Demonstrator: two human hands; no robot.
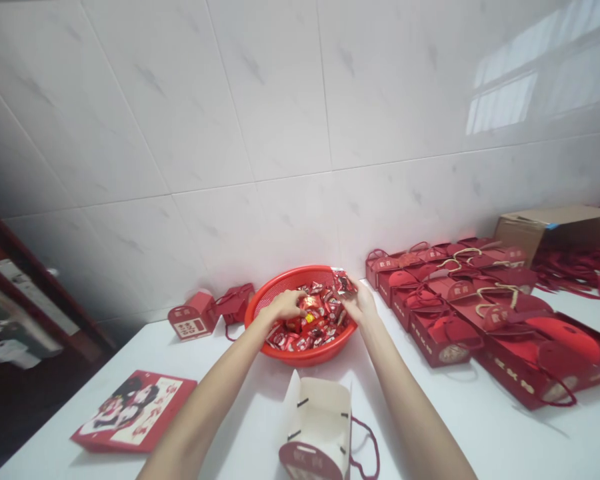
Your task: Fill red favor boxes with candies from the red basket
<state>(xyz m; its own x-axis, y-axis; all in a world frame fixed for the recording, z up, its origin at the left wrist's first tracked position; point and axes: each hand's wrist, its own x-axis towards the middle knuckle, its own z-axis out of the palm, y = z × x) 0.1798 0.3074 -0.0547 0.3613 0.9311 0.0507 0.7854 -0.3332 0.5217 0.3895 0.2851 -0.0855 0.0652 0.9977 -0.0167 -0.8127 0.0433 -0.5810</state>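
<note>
- A person's two bare hands work at a red plastic basket (304,360) of wrapped sweets (285,341), set on a white table (250,423) against a tiled wall (280,133)
- The left hand (286,307) dips into the basket with fingers partly curled over the sweets; whether they have closed on a piece cannot be told
- The right hand (360,303), at the basket's right rim, pinches a shiny red packet (343,283) between thumb and fingers, above the heap
- The packet looks light and slick, its film apt to crinkle and slide, and a pinch near the edge should spare whatever is inside (the contents are hidden)
- The loose sweets look small and firm, best lifted from the top of the pile by fingertips
- Nearest the camera, between the forearms, an open gift box (323,408) shows its pale inside; its thin card would probably crease under a squeeze, so the side walls call for a gentle hold
- Red boxes with cord handles (443,313) crowd the right side
</note>
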